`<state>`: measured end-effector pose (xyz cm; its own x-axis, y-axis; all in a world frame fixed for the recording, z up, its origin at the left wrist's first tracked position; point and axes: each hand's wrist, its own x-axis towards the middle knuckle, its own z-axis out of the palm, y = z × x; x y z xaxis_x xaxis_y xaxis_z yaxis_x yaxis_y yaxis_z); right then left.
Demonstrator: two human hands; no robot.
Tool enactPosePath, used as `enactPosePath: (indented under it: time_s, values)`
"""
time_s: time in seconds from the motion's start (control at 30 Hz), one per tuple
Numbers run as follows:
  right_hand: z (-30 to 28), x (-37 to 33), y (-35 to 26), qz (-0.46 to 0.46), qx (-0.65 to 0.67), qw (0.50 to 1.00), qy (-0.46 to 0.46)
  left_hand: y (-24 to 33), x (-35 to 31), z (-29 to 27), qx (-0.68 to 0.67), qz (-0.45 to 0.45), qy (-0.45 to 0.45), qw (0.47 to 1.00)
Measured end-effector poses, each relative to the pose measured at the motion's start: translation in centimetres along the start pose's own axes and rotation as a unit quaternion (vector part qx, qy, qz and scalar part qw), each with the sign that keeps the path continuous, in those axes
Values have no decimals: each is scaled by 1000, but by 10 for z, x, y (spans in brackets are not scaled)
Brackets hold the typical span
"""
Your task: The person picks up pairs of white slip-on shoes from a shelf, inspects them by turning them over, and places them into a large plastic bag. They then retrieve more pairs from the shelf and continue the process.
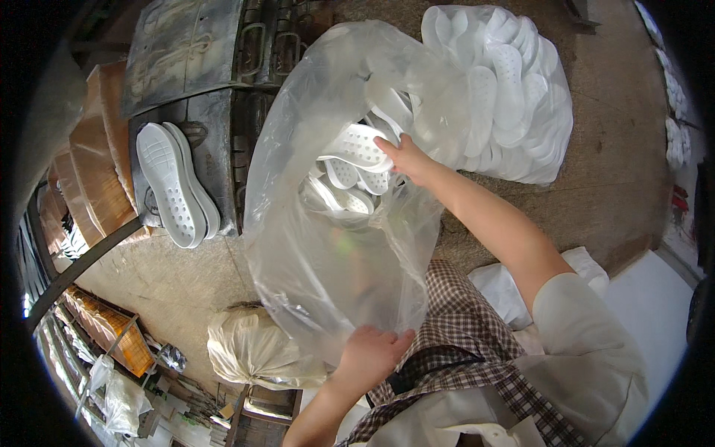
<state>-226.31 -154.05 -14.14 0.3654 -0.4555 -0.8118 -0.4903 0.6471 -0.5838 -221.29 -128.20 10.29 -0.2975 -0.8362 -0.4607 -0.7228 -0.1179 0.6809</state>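
A big clear plastic bag [298, 246] stands in front of me with its mouth spread wide. Inside it lie several white shoe soles [344, 195] with small round holes. My right hand [408, 159] reaches into the bag, thumb and fingers closed on one white shoe sole [356, 147] above the others. At the near side, my left hand [372, 355] has its fingers closed on the rim of the bag. A pair of white shoe soles [171, 186] rests on a dark metal plate to the left of the bag.
A full clear bag of white soles [510, 93] sits on the floor at the far right. Dark metal moulds [182, 52] with handles stand at the far left, beside brown sheets [100, 156]. A tied whitish sack [257, 346] lies near left.
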Motion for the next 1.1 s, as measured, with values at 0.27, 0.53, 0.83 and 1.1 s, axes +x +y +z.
enactPosePath:
  time_s: [0.27,0.53,0.83,1.1]
  values:
    - [-15,-22,73,-110,-442,813,-363,24,20,1,8,45,99,994]
    - [-82,-89,15,158,-889,363,-230,-14,-3,1,43,32,178,983]
    - [8,-11,126,-99,-730,650,-185,-41,-48,57,-94,118,100,983]
    - [57,130,293,171,116,978,40,-98,-49,124,-289,13,98,952]
